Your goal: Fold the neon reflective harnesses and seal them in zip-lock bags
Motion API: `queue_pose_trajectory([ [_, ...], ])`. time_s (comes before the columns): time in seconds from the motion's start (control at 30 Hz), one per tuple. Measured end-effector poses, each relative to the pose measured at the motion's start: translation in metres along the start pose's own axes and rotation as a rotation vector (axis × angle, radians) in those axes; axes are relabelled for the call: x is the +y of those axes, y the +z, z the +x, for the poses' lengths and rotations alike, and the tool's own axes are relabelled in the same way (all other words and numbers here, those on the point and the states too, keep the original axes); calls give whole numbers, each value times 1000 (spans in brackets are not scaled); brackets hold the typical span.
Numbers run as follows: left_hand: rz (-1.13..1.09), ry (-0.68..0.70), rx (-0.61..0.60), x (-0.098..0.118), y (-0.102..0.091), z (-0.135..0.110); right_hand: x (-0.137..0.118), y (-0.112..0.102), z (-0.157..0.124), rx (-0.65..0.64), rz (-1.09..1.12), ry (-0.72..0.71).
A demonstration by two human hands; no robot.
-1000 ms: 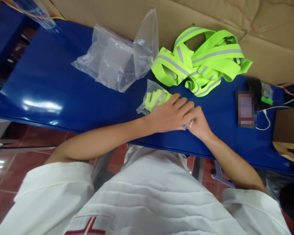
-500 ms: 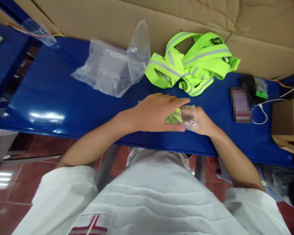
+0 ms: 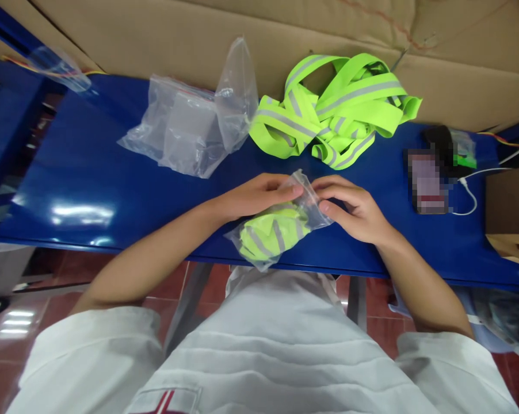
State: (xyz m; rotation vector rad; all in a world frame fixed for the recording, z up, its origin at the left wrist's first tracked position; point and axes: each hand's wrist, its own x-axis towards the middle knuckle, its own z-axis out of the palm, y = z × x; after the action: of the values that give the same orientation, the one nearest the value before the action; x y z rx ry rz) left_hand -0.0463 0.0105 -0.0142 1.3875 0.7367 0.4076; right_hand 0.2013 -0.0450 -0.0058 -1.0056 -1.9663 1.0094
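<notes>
A clear plastic bag [image 3: 313, 208] lies at the table's front edge, its mouth toward the right. Inside it is a folded neon-yellow reflective strap [image 3: 273, 231] with grey stripes. My left hand [image 3: 270, 192] is closed on the bag's upper edge, thumb on top of the plastic. My right hand [image 3: 350, 207] pinches the bag's mouth between thumb and fingers. Behind my hands, a loose heap of neon-yellow reflective straps [image 3: 350, 98] rests against the cardboard.
Clear zip bags [image 3: 186, 126] lie at the back of the blue table [image 3: 91, 167]. To the right are a blurred phone [image 3: 427, 181], a white cable [image 3: 470, 192] and an open cardboard box [image 3: 510, 207]. A cardboard wall [image 3: 156, 34] borders the back.
The bag with the strap, earlier mostly covered by my left hand, now lies in plain view. My right hand has come out of the bag and grips its mouth.
</notes>
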Motion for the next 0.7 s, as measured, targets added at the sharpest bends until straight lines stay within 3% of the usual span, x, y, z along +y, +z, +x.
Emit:
queue_pose_trajectory([
  [0.1,-46,10,122,-2,4,1,2,7,-1,9,-14,52],
  [0.27,-70,113,378,-12,4,5,11,8,1,41,231,434],
  [0.33,-48,143,427,-15,2,6,12,3,2,37,252,485],
  [0.57,7,256,447,-11,2,5,6,-10,1,37,229,468],
  [0.7,-83,251,410,-7,5,4,7,-19,1,15,180,483],
])
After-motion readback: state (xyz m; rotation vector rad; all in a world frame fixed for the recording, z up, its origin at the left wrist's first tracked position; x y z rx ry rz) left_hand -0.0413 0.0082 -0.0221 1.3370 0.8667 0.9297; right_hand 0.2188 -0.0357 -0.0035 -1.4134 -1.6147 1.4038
